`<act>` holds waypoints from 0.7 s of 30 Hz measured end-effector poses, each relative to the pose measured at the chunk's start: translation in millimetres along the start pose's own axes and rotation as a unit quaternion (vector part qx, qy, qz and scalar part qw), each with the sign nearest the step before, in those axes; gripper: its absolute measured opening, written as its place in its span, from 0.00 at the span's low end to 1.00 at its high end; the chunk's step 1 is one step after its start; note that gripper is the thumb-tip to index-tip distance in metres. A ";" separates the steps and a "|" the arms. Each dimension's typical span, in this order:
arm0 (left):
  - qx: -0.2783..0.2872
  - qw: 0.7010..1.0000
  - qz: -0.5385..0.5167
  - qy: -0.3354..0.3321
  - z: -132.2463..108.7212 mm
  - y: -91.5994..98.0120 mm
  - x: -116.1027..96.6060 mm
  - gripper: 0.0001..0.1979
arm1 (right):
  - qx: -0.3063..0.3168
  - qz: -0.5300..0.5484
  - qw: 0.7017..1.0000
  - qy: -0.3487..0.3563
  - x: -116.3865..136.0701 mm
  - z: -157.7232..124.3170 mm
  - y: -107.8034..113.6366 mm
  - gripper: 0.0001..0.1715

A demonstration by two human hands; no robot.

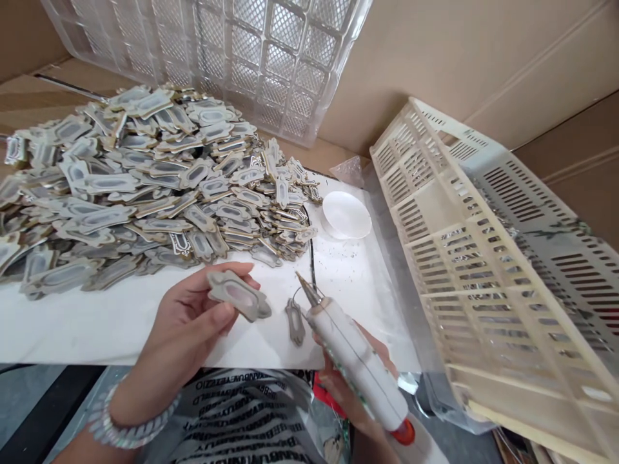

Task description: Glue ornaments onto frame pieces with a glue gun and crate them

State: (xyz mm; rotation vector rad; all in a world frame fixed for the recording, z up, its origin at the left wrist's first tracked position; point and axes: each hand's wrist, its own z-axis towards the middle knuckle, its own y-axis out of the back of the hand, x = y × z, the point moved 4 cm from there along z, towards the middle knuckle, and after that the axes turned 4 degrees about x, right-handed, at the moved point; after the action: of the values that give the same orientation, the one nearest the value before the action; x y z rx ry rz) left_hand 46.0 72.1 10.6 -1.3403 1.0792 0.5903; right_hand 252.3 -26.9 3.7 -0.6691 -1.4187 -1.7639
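Note:
My left hand holds a grey, frame-shaped piece between thumb and fingers, above the white tabletop. In my right hand is a white glue gun, its metal nozzle pointing up and left, a short gap to the right of the held piece. A smaller grey piece with a thin loop lies on the table just below the nozzle. Behind my left hand spreads a large heap of similar pieces, mostly grey side up, a few showing a shiny patterned face.
A white round bowl stands behind the nozzle, with small crumbs in front of it. At the right leans a cream slotted plastic basket with shiny items inside. A clear compartment tray rises behind the heap, against cardboard.

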 end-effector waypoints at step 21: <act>-0.020 0.992 -0.040 0.121 -5.2 -3.0 8.2 0.22 | 0.022 -0.013 0.998 0.061 19.3 17.4 -5.9 0.16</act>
State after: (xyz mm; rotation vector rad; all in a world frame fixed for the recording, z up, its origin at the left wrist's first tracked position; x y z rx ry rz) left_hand 50.7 64.7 5.5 -1.5112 1.2071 0.3996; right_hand 235.3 -14.0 19.7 -0.5120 -1.3839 -1.7583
